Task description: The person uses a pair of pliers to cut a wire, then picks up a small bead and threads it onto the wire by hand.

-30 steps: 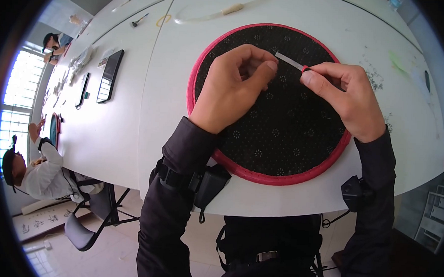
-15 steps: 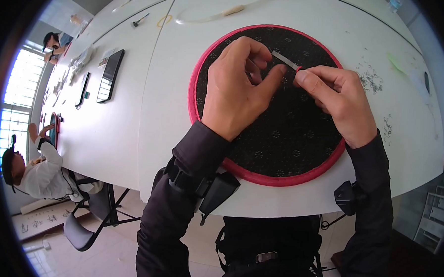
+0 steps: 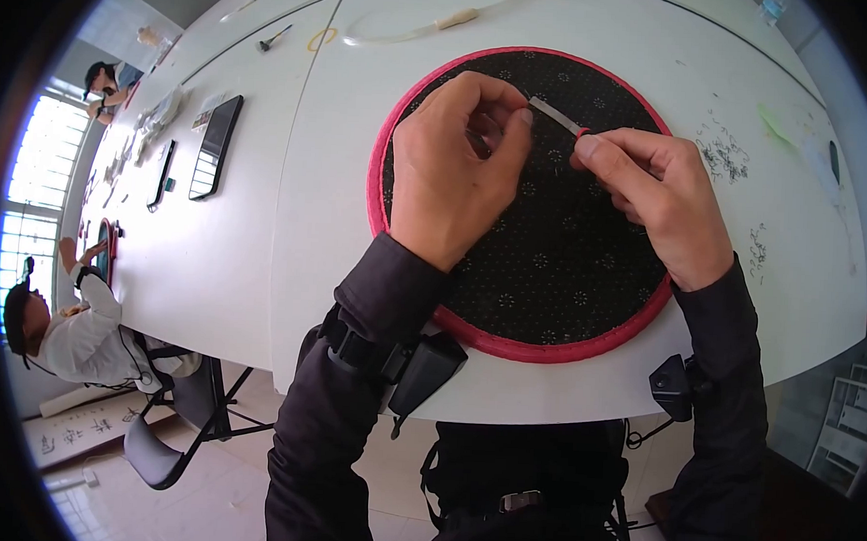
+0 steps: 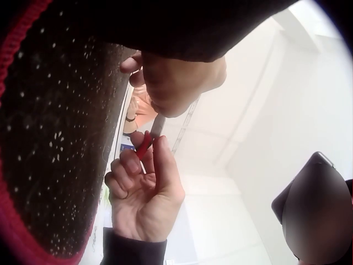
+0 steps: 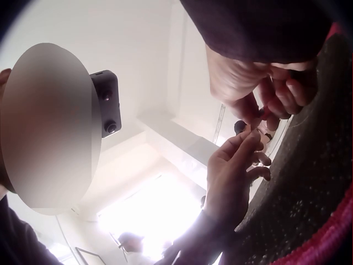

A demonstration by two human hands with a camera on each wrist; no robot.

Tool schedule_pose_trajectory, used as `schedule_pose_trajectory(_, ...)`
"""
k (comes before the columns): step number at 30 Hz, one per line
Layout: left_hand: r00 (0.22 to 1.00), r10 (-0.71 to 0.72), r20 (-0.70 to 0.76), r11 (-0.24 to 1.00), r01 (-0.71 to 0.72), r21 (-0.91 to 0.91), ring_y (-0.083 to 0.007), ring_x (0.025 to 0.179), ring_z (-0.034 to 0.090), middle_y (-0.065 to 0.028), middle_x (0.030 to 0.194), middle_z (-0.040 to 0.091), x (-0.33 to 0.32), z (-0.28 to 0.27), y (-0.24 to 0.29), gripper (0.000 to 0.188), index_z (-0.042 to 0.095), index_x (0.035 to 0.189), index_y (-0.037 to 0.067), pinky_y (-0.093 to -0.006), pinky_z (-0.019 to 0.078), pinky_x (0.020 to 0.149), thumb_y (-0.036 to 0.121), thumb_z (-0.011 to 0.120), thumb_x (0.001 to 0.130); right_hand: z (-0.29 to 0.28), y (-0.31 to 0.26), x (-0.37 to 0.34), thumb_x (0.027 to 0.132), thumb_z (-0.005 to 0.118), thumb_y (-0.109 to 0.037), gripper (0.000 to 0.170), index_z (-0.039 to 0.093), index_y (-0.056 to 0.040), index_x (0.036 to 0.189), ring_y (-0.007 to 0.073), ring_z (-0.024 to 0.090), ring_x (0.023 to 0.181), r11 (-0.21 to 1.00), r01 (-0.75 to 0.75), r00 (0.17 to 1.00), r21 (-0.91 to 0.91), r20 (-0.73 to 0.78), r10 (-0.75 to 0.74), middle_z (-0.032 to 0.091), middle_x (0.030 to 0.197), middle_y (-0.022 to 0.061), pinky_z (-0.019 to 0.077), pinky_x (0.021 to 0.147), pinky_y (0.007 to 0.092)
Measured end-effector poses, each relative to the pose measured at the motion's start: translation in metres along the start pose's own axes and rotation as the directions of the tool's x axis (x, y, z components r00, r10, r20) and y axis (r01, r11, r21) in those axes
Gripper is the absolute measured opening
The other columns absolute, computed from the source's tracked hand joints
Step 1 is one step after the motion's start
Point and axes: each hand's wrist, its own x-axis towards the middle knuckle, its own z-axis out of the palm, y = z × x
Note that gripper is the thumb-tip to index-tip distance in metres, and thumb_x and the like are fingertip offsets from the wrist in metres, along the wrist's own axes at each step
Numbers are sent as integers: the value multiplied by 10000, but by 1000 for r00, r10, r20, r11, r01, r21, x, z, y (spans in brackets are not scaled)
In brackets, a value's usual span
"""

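Note:
A slim, flat metal blade with a red handle end (image 3: 556, 114) spans the space between my two hands. My right hand (image 3: 655, 188) pinches its red end between thumb and curled index finger. At the other end my left hand (image 3: 462, 161) brings thumb and index fingertip together on the blade's tip. The left wrist view shows the red part of the blade (image 4: 144, 146) in the right fingers. Below both hands lies a round black mat (image 3: 559, 266) with a pale flower-dot pattern and a red padded rim (image 3: 536, 352).
Dark thread-like scraps (image 3: 724, 157) lie on the white table (image 3: 363, 103) right of the mat. A clear tube with a tan handle (image 3: 456, 19) is behind it. To the left are a tablet (image 3: 216, 147) and a small brush-like tool (image 3: 272, 39). Another person (image 3: 73, 322) sits far left.
Half a second ago the left thumb stood away from the index finger; now they meet at the blade tip. Both hands have shifted slightly left since one second ago.

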Motion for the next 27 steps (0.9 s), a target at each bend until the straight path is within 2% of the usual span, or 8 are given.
schedule_pose_trajectory(2,999,-15,-28,998,13,-54,-108,667,616,-35,771,669,0,1,-1,88,652,908,23,-254,488,606,61,704,848,0,0,0,898,705,-311,357,744,42,930,51,499,632,1000,-6,1000,5,1,6,622,688,-3,371,577,227)
schedule_pose_trajectory(8,999,-53,13,998,53,-39,-97,672,634,-39,770,685,0,0,-2,93,654,919,17,-242,491,614,71,705,864,-2,0,-1,901,698,-325,372,746,42,936,59,544,670,1000,-9,1000,11,-1,9,666,732,15,400,615,220)
schedule_pose_trajectory(17,1000,-23,6,1000,23,-13,-90,633,596,-30,729,649,0,1,-2,91,645,902,11,-242,481,597,69,698,855,0,2,1,905,696,-339,386,750,41,944,59,558,689,1000,6,1000,7,2,-6,683,755,20,413,635,217)
schedule_pose_trajectory(20,995,-74,63,997,73,19,-68,739,608,-20,811,672,0,-3,3,96,645,920,2,-230,490,677,72,696,878,0,0,0,905,698,-338,384,750,40,944,58,558,700,999,-31,999,32,19,31,684,761,19,414,646,216)
schedule_pose_trajectory(23,995,-69,67,998,68,19,-66,734,604,-13,803,665,1,-3,3,91,641,911,6,-229,488,675,69,689,867,-2,1,1,905,699,-337,380,751,38,944,56,559,703,998,-49,998,31,35,48,685,763,18,414,646,213)
schedule_pose_trajectory(26,999,-31,17,999,31,11,-72,594,553,-3,677,597,1,0,3,82,622,846,21,-228,462,569,41,693,810,0,2,0,907,696,-335,379,751,38,943,55,550,691,999,-10,1000,32,9,10,678,754,15,408,633,216)
schedule_pose_trajectory(27,1000,-23,13,1000,23,11,-72,592,551,-3,675,595,2,0,2,86,620,843,21,-227,461,567,39,695,804,1,2,0,907,695,-335,380,750,39,942,56,548,689,999,-10,1000,32,7,10,676,752,16,407,631,218)
